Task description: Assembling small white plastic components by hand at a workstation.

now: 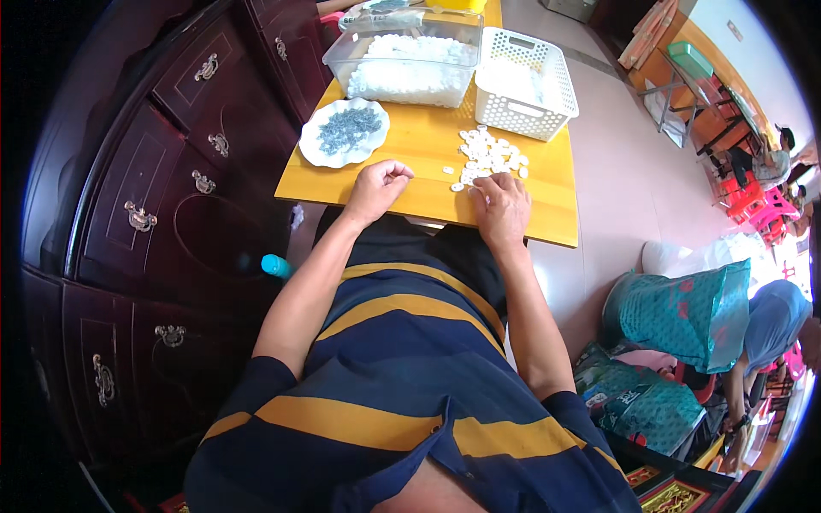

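Observation:
My left hand (377,191) is over the near edge of the yellow wooden table (419,145), its fingers curled in and thumb and forefinger together. Whatever they may hold is too small to make out. My right hand (503,208) reaches onto the near side of a loose pile of small white oval plastic pieces (489,154). Its fingers bend down among the nearest ones, and the fingertips are partly hidden. Left of the pile, a scalloped white plate (318,154) holds a heap of small dark grey-blue pieces (349,130).
Behind stand a clear plastic bin (342,61) full of white pieces and a white perforated basket (534,121). Dark wooden drawers (184,162) line the left side. Teal bags (676,312) lie on the floor at right, near another person (774,321). A turquoise bottle (275,265) is below the table.

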`<state>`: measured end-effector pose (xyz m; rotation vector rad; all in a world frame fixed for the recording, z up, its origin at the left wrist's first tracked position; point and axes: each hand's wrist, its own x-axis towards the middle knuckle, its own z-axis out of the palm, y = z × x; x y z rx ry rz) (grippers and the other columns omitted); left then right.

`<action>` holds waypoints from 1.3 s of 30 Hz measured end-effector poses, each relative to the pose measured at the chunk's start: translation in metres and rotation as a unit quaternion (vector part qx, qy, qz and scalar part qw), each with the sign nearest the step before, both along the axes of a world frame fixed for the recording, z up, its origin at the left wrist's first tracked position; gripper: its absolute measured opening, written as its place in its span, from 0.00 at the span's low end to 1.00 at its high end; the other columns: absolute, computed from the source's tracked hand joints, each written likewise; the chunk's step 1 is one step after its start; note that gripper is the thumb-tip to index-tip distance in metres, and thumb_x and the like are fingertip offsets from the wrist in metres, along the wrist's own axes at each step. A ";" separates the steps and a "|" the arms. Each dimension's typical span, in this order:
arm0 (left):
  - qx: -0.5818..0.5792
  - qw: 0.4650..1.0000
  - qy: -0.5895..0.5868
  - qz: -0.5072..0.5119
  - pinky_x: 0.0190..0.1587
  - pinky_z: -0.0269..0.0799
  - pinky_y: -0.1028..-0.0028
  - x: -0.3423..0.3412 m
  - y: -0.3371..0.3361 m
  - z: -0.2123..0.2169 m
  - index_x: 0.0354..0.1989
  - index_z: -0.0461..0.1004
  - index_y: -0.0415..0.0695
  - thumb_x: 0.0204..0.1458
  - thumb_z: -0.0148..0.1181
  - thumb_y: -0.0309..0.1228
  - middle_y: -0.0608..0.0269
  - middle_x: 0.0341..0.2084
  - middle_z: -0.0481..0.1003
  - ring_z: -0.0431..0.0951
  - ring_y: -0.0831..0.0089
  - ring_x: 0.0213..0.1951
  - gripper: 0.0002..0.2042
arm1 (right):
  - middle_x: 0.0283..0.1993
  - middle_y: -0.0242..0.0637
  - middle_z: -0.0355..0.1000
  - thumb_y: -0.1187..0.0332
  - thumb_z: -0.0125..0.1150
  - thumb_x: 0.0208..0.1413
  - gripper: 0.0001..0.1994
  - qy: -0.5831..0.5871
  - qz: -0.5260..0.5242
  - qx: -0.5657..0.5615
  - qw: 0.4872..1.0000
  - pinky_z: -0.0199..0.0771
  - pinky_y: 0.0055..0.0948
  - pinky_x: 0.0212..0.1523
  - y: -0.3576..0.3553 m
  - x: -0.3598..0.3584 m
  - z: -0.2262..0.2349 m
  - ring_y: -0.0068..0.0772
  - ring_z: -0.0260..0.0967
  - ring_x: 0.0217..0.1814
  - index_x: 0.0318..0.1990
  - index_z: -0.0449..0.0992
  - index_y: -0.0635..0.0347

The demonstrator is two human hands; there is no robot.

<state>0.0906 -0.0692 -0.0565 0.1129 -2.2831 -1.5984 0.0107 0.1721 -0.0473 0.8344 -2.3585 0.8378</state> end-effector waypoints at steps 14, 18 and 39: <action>0.043 0.999 0.004 0.011 0.26 0.67 0.83 0.002 0.002 0.000 0.38 0.78 0.38 0.57 0.58 0.22 0.73 0.25 0.74 0.70 0.87 0.24 0.04 | 0.40 0.33 0.74 0.63 0.66 0.55 0.05 0.020 -0.054 0.083 0.995 0.67 0.43 0.48 -0.010 0.002 -0.012 0.42 0.71 0.46 0.35 0.80 0.51; 0.053 0.998 0.013 0.028 0.28 0.69 0.82 0.002 0.004 0.000 0.38 0.78 0.37 0.56 0.58 0.21 0.70 0.28 0.76 0.72 0.86 0.26 0.05 | 0.41 0.34 0.74 0.63 0.65 0.56 0.05 0.027 -0.045 0.098 0.994 0.67 0.42 0.48 -0.010 0.003 -0.010 0.42 0.70 0.47 0.36 0.79 0.51; 0.095 0.992 0.072 -0.048 0.32 0.68 0.88 0.032 0.052 0.059 0.50 0.72 0.39 0.60 0.60 0.21 0.72 0.32 0.73 0.70 0.91 0.30 0.10 | 0.37 0.31 0.75 0.69 0.56 0.68 0.03 -0.552 0.247 -0.478 0.637 0.72 0.20 0.38 -0.020 0.042 0.021 0.19 0.70 0.34 0.44 0.73 0.56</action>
